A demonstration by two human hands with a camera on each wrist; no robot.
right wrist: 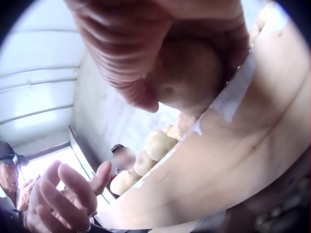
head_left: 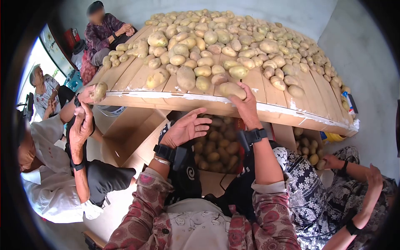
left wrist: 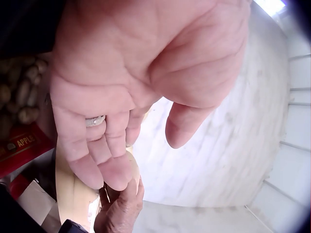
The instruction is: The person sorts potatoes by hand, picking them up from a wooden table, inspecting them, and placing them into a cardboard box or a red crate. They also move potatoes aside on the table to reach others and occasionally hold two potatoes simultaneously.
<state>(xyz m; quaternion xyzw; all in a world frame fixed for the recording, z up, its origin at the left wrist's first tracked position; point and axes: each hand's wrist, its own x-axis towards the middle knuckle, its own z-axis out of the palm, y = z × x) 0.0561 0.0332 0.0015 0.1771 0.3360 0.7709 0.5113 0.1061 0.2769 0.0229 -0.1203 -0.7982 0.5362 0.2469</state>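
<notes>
Gripping a potato (head_left: 231, 89) at the near edge of the wooden table (head_left: 300, 93), the right hand (head_left: 246, 106) curls fingers and thumb round it; right wrist view shows the same potato (right wrist: 187, 73) pressed between the fingers (right wrist: 121, 63), just above the table's white-painted edge (right wrist: 233, 92). Potato sits at the front of the heap (head_left: 225, 37), which covers the far and middle parts of the tabletop. Left hand (head_left: 185, 129) is held palm up w/ fingers relaxed, empty, below the table edge and left of the right hand; left wrist view shows the open palm (left wrist: 146, 73) w/ a ring (left wrist: 95, 120) on one finger. Under both hands, a box of potatoes (head_left: 216, 146). At left, another person's hand (head_left: 86, 95) holds a potato (head_left: 99, 91) at the table's left corner. At right, a third person's hand (head_left: 331, 161) is by more potatoes (head_left: 309, 148) under the table. Two seated people (head_left: 104, 31) at far left.
</notes>
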